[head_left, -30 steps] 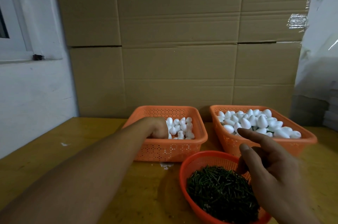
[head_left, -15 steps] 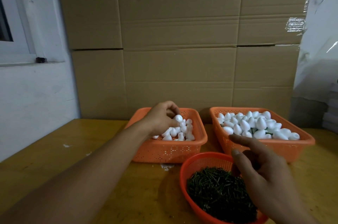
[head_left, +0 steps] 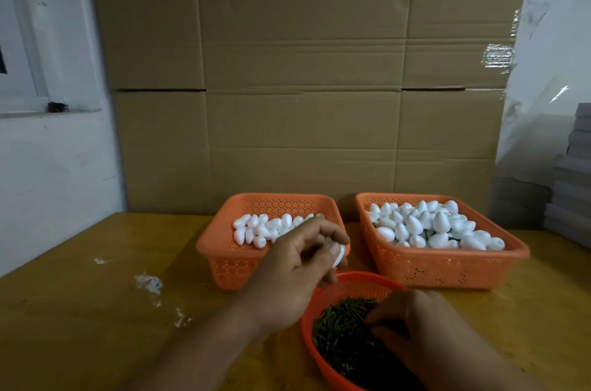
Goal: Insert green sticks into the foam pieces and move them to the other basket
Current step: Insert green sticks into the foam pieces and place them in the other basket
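My left hand (head_left: 297,266) pinches a white foam piece (head_left: 435,257) in its fingertips, in front of the left orange basket (head_left: 220,258), which holds several plain foam pieces (head_left: 256,229). My right hand (head_left: 412,323) reaches down into the round orange bowl (head_left: 358,282) of green sticks (head_left: 342,336), its fingers curled among them; whether it holds a stick is hidden. The right orange basket (head_left: 447,272) is heaped with foam pieces (head_left: 428,227), some with green sticks showing beneath.
The baskets stand on a yellow wooden table (head_left: 96,310) against a wall of cardboard boxes (head_left: 303,87). White foam scraps (head_left: 148,283) lie on the table at the left. A stack of grey boards (head_left: 572,173) stands at the right edge.
My left hand lifted out of the left basket with a foam piece and came back toward the bowl. My right hand dropped from above the bowl into the green sticks.
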